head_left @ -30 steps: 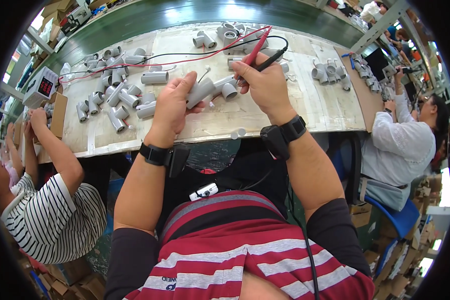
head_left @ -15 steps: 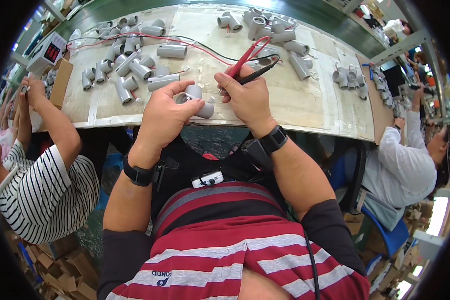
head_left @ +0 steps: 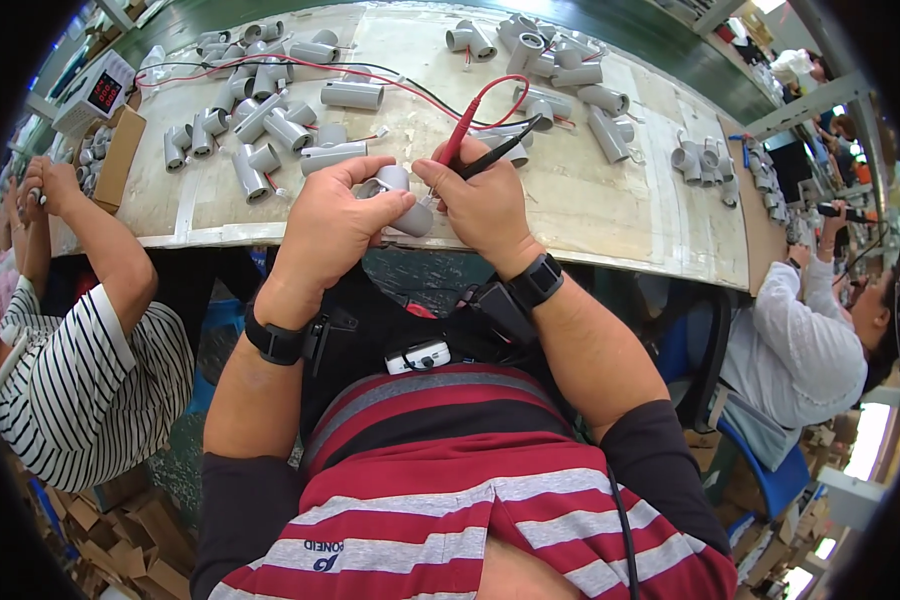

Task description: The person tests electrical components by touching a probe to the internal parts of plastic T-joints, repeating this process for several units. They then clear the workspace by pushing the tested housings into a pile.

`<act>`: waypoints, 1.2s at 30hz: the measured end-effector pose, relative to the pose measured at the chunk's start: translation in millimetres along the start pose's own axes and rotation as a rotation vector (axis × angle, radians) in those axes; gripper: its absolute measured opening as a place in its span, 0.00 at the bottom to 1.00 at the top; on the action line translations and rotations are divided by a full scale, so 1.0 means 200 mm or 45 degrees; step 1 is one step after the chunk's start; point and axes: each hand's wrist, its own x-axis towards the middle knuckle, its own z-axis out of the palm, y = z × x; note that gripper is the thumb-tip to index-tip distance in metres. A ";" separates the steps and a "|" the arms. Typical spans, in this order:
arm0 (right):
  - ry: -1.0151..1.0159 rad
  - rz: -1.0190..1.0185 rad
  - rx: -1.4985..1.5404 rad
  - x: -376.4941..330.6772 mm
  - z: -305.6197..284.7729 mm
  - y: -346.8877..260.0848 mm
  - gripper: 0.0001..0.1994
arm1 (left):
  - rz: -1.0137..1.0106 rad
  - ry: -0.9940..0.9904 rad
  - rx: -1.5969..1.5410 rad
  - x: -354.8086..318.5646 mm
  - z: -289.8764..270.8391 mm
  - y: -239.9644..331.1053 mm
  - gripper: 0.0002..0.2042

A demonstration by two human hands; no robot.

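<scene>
My left hand (head_left: 332, 215) pinches a grey T-shaped plastic pipe fitting (head_left: 411, 216) over the near edge of the table. A small white connector (head_left: 429, 200) shows at the fitting's right side. In my right hand (head_left: 485, 208) are a red test probe (head_left: 460, 130) and a black test probe (head_left: 500, 152), held together like a pair of pens. Their tips point down at the connector; whether they touch it I cannot tell. Red and black leads run from the probes across the table to a small box with a red display (head_left: 100, 93) at the far left.
Several grey fittings (head_left: 288, 132) with short wires lie at left on the worktable (head_left: 610, 215), with more piles (head_left: 545, 50) at the back and right (head_left: 705, 158). A cardboard box (head_left: 118, 160) stands left. Co-workers sit on both sides, one in a striped shirt (head_left: 90, 390).
My right hand has moved slightly left and down, bringing the probe tips to the connector. The fitting in my left hand has barely shifted.
</scene>
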 end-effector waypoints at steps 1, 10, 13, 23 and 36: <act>-0.007 -0.014 -0.024 0.00 0.00 0.00 0.10 | 0.000 0.000 -0.001 0.00 0.00 0.00 0.25; -0.041 -0.074 -0.192 0.01 -0.01 0.01 0.10 | 0.006 -0.016 -0.040 0.00 -0.01 -0.02 0.25; -0.023 -0.094 -0.220 0.00 -0.01 0.01 0.10 | 0.025 -0.024 -0.026 -0.01 -0.03 -0.04 0.25; -0.005 -0.105 -0.308 0.01 0.00 0.03 0.10 | 0.195 -0.149 -0.095 -0.02 -0.06 -0.12 0.30; -0.005 -0.094 -0.288 0.00 0.00 0.03 0.10 | 0.331 -0.119 -0.101 -0.03 -0.06 -0.20 0.34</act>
